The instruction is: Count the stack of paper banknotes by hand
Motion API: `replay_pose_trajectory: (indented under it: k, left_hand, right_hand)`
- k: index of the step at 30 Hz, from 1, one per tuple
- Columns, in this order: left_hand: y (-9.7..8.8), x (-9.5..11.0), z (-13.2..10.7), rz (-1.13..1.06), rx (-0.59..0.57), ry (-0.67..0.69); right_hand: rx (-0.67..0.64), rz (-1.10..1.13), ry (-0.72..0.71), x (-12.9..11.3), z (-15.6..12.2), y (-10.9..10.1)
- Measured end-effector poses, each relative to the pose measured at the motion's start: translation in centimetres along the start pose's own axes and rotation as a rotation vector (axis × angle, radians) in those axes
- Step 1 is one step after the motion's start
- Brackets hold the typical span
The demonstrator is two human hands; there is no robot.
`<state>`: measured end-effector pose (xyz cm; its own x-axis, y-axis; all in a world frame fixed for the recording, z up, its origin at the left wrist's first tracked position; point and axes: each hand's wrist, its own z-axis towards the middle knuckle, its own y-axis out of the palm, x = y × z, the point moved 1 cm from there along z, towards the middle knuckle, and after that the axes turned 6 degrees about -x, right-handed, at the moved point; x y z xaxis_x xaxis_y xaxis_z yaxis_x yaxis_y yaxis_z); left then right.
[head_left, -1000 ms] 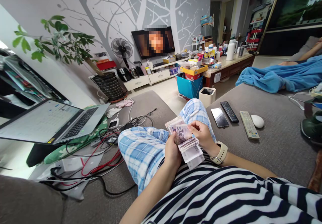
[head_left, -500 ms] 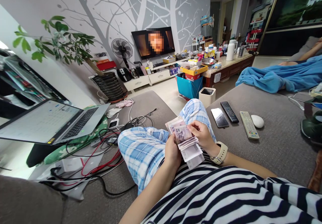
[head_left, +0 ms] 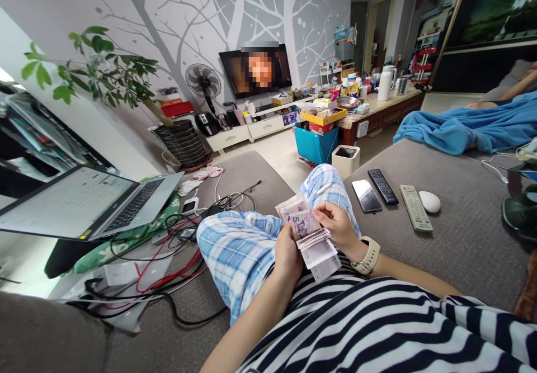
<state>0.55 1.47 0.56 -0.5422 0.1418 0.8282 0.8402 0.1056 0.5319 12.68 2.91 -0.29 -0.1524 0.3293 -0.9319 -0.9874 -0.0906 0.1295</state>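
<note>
Seated on a grey fabric sofa (head_left: pixel 440 250), legs in blue-and-white plaid trousers (head_left: pixel 239 250) drawn up in front. Both hands meet over the lap, just above a black-and-white striped shirt (head_left: pixel 377 328).

Left hand (head_left: pixel 287 253): closed around the lower part of a thick stack of purple-and-cream paper banknotes (head_left: pixel 308 233), gripping it from the left side. Right hand (head_left: pixel 338 225): fingers pinched on the top note at the stack's right edge, thumb on its face. A cream-strapped wristwatch (head_left: pixel 369 255) sits on the right wrist. The stack fans out slightly, upper notes tilted away, a numeral 5 readable on the top note.

To the right on the sofa, well apart from the hands: a black smartphone (head_left: pixel 366 195), a black remote control (head_left: pixel 382 185), a white remote control (head_left: pixel 415 207), a white oval mouse (head_left: pixel 429 201), side by side. To the left: an open silver laptop (head_left: pixel 88 202) on a green cushion (head_left: pixel 126 239), with tangled red and black cables (head_left: pixel 168 267) beside it.
</note>
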Motion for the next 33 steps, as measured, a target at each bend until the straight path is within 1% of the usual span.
replay_pose_trajectory:
  k: [5,10,15,21,27,30,33]
  left_hand:
    - [0.0,0.0,0.0,0.017,0.02,-0.004]
    - [0.0,-0.2,0.1,-0.027,-0.01,-0.012]
    - [-0.2,-0.4,0.3,-0.024,-0.017,0.001]
    - [-0.6,-1.0,0.8,-0.156,-0.034,-0.066]
    - [-1.0,-1.1,0.9,-0.131,-0.021,-0.083]
    - [-1.1,-1.1,0.9,-0.125,-0.039,-0.085]
    - [-1.0,-1.1,0.8,-0.124,-0.078,-0.069]
  right_hand:
    - [0.001,0.0,-0.003,0.0,0.0,0.0]
    - [-0.014,-0.006,-0.01,0.1,0.0,-0.1]
    - [-0.017,-0.009,-0.025,0.0,-0.1,-0.1]
    - [-0.057,0.005,-0.016,0.1,-0.2,-0.1]
    - [-0.108,0.05,0.004,0.2,-0.4,0.0]
    - [-0.077,0.038,0.004,0.4,-0.2,0.0]
    - [0.016,0.037,0.012,0.8,0.1,-0.2]
